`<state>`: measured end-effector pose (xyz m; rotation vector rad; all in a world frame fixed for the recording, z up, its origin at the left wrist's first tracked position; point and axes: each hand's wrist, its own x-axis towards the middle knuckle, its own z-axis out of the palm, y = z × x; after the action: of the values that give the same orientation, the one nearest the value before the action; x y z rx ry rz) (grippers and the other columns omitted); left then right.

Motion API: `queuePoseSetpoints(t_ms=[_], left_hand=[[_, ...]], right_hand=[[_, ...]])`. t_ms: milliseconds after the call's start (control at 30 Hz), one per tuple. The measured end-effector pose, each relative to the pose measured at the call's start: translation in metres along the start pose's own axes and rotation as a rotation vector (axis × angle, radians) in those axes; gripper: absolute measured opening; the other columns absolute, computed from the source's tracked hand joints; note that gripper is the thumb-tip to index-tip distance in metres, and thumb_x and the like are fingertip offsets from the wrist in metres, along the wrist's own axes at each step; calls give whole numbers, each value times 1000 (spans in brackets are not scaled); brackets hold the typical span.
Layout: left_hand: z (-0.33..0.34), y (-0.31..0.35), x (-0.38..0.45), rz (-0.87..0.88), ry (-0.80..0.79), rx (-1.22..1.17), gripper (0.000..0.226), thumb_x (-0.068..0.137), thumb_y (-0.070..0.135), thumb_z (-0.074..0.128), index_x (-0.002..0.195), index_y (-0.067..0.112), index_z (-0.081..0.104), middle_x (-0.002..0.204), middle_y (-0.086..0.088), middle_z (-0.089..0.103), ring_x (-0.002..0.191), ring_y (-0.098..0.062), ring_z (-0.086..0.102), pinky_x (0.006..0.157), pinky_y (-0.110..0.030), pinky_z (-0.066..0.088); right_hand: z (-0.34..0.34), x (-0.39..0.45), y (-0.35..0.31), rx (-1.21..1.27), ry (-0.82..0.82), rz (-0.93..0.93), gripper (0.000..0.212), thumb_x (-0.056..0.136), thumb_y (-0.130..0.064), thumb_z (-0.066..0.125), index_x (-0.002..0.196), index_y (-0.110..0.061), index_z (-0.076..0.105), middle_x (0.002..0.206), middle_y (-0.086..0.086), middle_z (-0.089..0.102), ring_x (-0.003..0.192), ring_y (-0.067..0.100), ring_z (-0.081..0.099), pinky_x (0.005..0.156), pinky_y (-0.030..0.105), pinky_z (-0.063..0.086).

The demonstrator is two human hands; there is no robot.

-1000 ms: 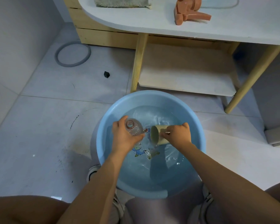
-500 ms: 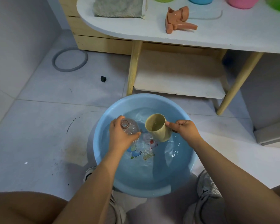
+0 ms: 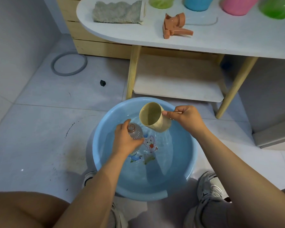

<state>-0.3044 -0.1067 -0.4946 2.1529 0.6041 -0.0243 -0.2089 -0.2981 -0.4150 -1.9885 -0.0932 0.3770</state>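
A light blue basin [image 3: 99,155] holding water stands on the floor between my feet. My left hand [image 3: 124,139] grips a clear plastic bottle [image 3: 136,132] over the basin, its open neck tilted up and to the left. My right hand [image 3: 185,118] holds a beige cup [image 3: 152,118] by its handle, above the basin's far side. The cup is tipped with its mouth toward the left, just right of the bottle's neck. Cartoon stickers show through the water on the basin's bottom.
A white table [image 3: 204,40] on wooden legs stands behind the basin, with a low shelf [image 3: 178,84]. On it lie a grey towel [image 3: 117,12], an orange spray-trigger head [image 3: 174,24] and several coloured cups. A grey ring [image 3: 69,64] and a small black piece [image 3: 102,83] lie on the tiled floor.
My right hand has lifted the cup out of the water, up and toward the basin's far side. My left hand has kept the bottle, its neck raised slightly.
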Motion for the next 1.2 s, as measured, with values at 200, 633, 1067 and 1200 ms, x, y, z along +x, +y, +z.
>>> queuePoseSetpoints(t_ms=[200, 633, 1067, 1200], left_hand=[[2, 1, 2, 16, -7, 16, 88, 63, 29, 84, 139, 22, 40, 130, -3, 42, 121, -21, 46, 92, -23, 36], [5, -1, 3, 95, 12, 29, 73, 58, 31, 85, 122, 21, 50, 106, 5, 43, 106, -20, 50, 86, -30, 45], [5, -1, 3, 86, 9, 49, 70, 60, 33, 84, 120, 18, 52, 112, 1, 48, 107, -20, 48, 85, -30, 44], [4, 0, 2, 96, 10, 47, 69, 61, 30, 85, 120, 19, 52, 108, 4, 44, 104, -20, 48, 86, -29, 44]], right_hand=[[7, -4, -14, -195, -9, -133, 59, 73, -35, 79, 47, -17, 29, 51, -1, 23, 46, 13, 21, 44, 23, 14], [11, -8, -31, -417, 35, -348, 58, 74, -39, 77, 46, -16, 31, 45, -1, 23, 53, 20, 20, 53, 20, 18], [9, -13, -41, -498, 27, -401, 54, 75, -41, 75, 46, -18, 35, 44, -5, 30, 70, 19, 24, 66, 27, 16], [11, -10, -39, -559, 42, -461, 53, 74, -45, 74, 46, -21, 36, 44, -7, 33, 75, 21, 28, 64, 28, 20]])
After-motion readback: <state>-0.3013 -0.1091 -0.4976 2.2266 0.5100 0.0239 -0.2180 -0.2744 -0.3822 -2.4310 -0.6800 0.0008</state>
